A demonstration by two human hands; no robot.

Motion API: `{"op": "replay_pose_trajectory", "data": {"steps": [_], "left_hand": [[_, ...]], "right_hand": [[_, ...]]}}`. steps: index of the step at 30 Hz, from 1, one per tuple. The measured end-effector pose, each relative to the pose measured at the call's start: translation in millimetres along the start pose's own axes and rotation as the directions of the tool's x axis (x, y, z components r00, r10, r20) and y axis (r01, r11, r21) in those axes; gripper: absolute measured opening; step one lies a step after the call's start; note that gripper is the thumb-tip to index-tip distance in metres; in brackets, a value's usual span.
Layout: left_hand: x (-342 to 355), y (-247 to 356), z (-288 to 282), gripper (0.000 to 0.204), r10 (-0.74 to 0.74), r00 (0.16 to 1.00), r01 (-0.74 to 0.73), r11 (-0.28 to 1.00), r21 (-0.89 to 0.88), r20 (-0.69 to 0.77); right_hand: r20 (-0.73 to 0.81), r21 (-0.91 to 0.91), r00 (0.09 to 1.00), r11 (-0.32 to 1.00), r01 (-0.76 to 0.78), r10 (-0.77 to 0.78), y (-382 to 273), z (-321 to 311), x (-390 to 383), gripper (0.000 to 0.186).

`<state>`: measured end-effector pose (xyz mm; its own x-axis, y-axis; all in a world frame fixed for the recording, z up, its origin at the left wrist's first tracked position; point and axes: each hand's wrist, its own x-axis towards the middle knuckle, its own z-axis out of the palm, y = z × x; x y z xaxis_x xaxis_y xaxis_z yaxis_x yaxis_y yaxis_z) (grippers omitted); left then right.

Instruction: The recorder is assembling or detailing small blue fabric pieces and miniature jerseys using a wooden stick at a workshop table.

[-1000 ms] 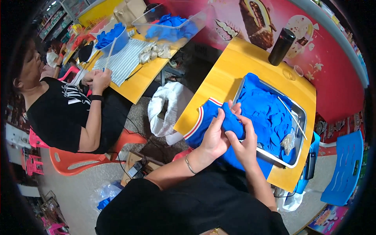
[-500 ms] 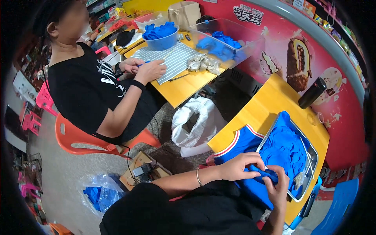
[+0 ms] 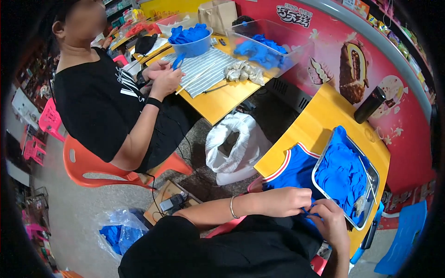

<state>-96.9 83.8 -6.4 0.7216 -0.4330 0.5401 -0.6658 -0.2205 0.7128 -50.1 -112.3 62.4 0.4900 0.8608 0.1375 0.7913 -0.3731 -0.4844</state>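
The left hand (image 3: 296, 200) and the right hand (image 3: 330, 217) meet low in front of the body, each pinched on one small blue cloth piece (image 3: 314, 215), which is mostly hidden by the fingers. The left forearm runs almost level to the right, with one bracelet (image 3: 233, 207) at the wrist; the right forearm rises from the lower edge, its fingers bent toward the left hand. Just beyond lies one blue garment (image 3: 296, 167) with red-and-white trim, and beside it one metal tray (image 3: 378, 178) of blue pieces (image 3: 340, 173), too heaped to count, with at least one pale stick (image 3: 365, 169). Both rest on a yellow table (image 3: 303, 138), where one black bottle (image 3: 370, 105) stands. One white sack (image 3: 255, 144) is on the floor.

Across from it sits one co-worker (image 3: 92, 104), white lettering on the black shirt, at a second yellow table (image 3: 232, 104) with one round tub (image 3: 199, 49) and one clear box (image 3: 296, 59). A pink-red panel (image 3: 271, 14) behind carries large white lettering above three food pictures.
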Motion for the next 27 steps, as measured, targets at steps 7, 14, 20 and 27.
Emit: {"op": "replay_pose_trajectory", "data": {"steps": [7, 14, 20, 27], "left_hand": [[-1, -1, 0, 0.011, -0.012, 0.997, 0.006, 0.997, 0.076, 0.081], [-3, -2, -1, 0.014, -0.061, 0.989, 0.045, 0.993, 0.112, 0.138], [-10, -4, 3, 0.017, -0.011, 0.977, -0.003, 0.998, 0.064, 0.211], [-4, -10, -7, 0.010, 0.067, 0.993, -0.051, 0.985, -0.163, 0.096]], "right_hand": [[0.072, 0.026, 0.997, 0.999, -0.027, 0.025, 7, 6, -4, 0.021], [0.033, -0.114, 0.997, 0.991, 0.067, -0.063, 9, 7, -3, 0.022], [0.109, 0.065, 0.991, 0.995, 0.077, -0.084, 1, 9, -9, 0.022], [0.044, 0.266, 0.996, 0.962, 0.063, -0.077, 7, 2, -3, 0.019]]}}
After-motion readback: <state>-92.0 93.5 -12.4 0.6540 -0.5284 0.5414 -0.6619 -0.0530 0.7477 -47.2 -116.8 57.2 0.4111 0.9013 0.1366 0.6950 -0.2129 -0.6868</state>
